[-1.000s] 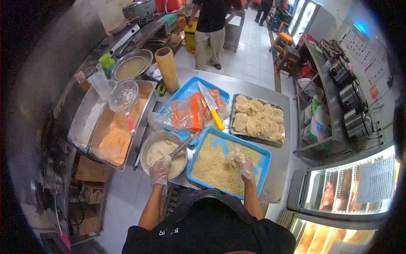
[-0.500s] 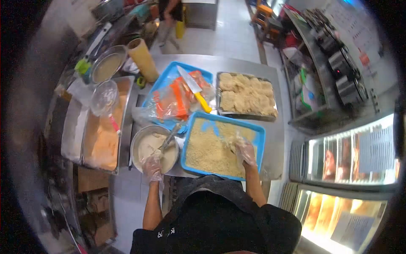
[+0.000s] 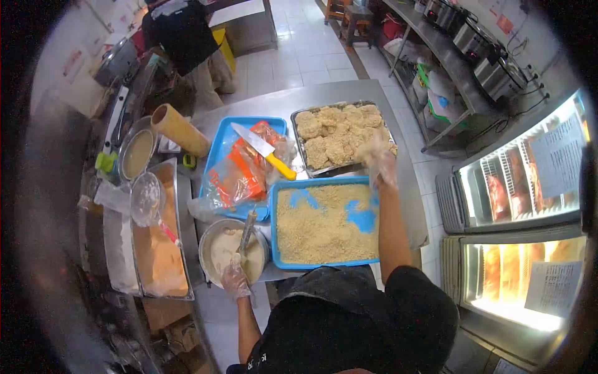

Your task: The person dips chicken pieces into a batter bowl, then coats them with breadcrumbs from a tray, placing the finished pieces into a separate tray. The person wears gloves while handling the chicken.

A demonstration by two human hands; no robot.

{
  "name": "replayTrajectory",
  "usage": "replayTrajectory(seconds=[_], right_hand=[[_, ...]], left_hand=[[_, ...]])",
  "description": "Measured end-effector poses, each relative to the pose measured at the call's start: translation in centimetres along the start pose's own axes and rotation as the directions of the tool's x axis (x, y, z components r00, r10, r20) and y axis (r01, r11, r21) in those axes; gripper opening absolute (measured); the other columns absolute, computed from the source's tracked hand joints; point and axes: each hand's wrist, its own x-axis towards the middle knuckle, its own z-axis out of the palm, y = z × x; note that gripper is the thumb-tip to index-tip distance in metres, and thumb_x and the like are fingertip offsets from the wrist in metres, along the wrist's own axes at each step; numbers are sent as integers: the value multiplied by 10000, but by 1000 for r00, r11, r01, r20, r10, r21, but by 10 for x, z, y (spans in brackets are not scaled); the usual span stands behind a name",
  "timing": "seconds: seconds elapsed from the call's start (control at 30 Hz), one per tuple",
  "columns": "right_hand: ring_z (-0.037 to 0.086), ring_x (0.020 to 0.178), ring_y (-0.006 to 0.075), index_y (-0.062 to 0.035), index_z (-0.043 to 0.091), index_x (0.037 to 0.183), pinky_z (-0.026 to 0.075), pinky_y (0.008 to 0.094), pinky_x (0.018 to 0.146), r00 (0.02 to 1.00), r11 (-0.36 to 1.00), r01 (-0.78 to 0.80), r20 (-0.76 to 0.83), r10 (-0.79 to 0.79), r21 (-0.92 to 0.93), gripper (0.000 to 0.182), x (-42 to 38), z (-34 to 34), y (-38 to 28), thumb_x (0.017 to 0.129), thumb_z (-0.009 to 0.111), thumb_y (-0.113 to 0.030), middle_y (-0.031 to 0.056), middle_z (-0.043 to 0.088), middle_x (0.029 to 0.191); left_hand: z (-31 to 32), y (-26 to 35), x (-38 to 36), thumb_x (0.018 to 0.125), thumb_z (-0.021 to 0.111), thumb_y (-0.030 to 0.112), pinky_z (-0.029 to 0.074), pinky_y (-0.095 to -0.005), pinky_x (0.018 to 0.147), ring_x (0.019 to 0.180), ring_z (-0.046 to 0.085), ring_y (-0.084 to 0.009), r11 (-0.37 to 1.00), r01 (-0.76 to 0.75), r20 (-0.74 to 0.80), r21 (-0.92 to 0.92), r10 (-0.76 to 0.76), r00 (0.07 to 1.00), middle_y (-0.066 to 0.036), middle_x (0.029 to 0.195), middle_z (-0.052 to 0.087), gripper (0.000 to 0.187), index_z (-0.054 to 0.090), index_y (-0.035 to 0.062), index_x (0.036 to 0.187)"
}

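Note:
My left hand [image 3: 235, 280], in a clear plastic glove, is closed around the near end of metal tongs [image 3: 247, 232] at the front rim of a bowl [image 3: 215, 237] of pale batter. The tongs lean across the batter. My right hand [image 3: 381, 167], also gloved, is over the right edge of a metal tray [image 3: 301, 149] filled with breaded patties [image 3: 336, 128]. Its fingers are closed on a crumb-coated patty [image 3: 372, 148], blurred by motion. Below it sits a blue tray [image 3: 274, 218] of bread crumbs [image 3: 324, 230], with bare blue patches showing.
A yellow-handled knife [image 3: 265, 149] lies on orange-and-clear packaging [image 3: 240, 171] in another blue tray [image 3: 218, 146]. Left are a flour-dusted sieve [image 3: 147, 199], a pan of orange powder [image 3: 161, 262] and a cardboard-coloured roll [image 3: 180, 129]. A person [image 3: 184, 37] stands behind; lit display fridges [image 3: 523, 181] stand right.
My right hand has moved from the crumb tray up to the patty tray, carrying a breaded patty. My left hand stays at the batter bowl. The camera view has shifted, showing more of the other person.

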Motion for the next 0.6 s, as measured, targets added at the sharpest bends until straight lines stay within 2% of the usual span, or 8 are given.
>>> replayTrajectory(seconds=[0.03, 0.07, 0.1, 0.13, 0.17, 0.3, 0.33, 0.6], right_hand=[[516, 754, 117, -32, 569, 939, 433, 276, 647, 997, 998, -44, -58, 47, 55, 174, 21, -6, 10, 855, 539, -182, 31, 577, 834], [527, 785, 128, -31, 570, 956, 446, 289, 669, 970, 896, -160, -101, 220, 415, 174, 41, -5, 12, 840, 543, -157, 46, 582, 844], [542, 800, 144, -30, 578, 958, 455, 298, 686, 988, 962, 150, 1, -153, -230, 188, 63, -13, 26, 821, 560, -157, 59, 589, 869], [558, 815, 159, -28, 587, 960, 464, 306, 704, 858, 530, 401, 103, -503, -747, 203, 85, -22, 40, 803, 577, -157, 71, 595, 894], [557, 824, 161, -28, 584, 969, 464, 309, 709, 844, 417, 362, 103, -527, -834, 211, 114, -23, 56, 805, 575, -161, 73, 594, 903], [552, 858, 170, -29, 572, 1007, 464, 320, 727, 957, 749, -255, -268, 108, -612, 244, 206, -22, 104, 816, 569, -179, 80, 587, 942], [551, 867, 172, -29, 569, 1016, 464, 323, 732, 951, 737, -284, -280, 134, -613, 252, 215, -21, 114, 818, 567, -184, 82, 586, 952], [542, 937, 188, -30, 546, 1092, 464, 344, 769, 927, 699, -363, -313, 205, -617, 317, 207, -33, 171, 839, 554, -220, 95, 573, 1030]], left_hand=[[2, 18, -1, 832, 580, 222, 412, -378, 566, 611, 532, -290, 967, -52, 13, 250, 50, 999, -145, 641, 523, 200, 573, 38, 753], [4, 40, -1, 827, 587, 220, 406, -388, 562, 605, 521, -307, 869, -100, 27, 484, 100, 995, -162, 634, 511, 203, 564, 39, 738], [4, 42, 2, 822, 593, 226, 404, -393, 560, 601, 520, -306, 885, -57, 30, 462, 49, 998, -162, 629, 509, 210, 563, 39, 733], [2, 41, 2, 818, 599, 232, 403, -398, 559, 597, 519, -304, 899, -12, 32, 439, -2, 999, -161, 623, 507, 217, 562, 38, 727], [1, 40, 1, 813, 605, 239, 401, -403, 557, 594, 519, -303, 909, 34, 34, 415, -53, 998, -160, 617, 504, 224, 562, 38, 722], [3, 38, -1, 810, 611, 254, 402, -414, 560, 594, 529, -304, 928, 125, -33, 352, -121, 992, -167, 655, 552, 226, 601, 38, 745], [0, 9, -1, 807, 614, 253, 420, -406, 580, 620, 543, -292, 884, 256, -24, 391, -268, 963, -159, 699, 579, 217, 616, 40, 762], [-6, -33, -13, 797, 616, 228, 444, -372, 580, 640, 560, -258, 990, 33, -42, 140, -27, 999, -93, 689, 584, 139, 625, 89, 810]])
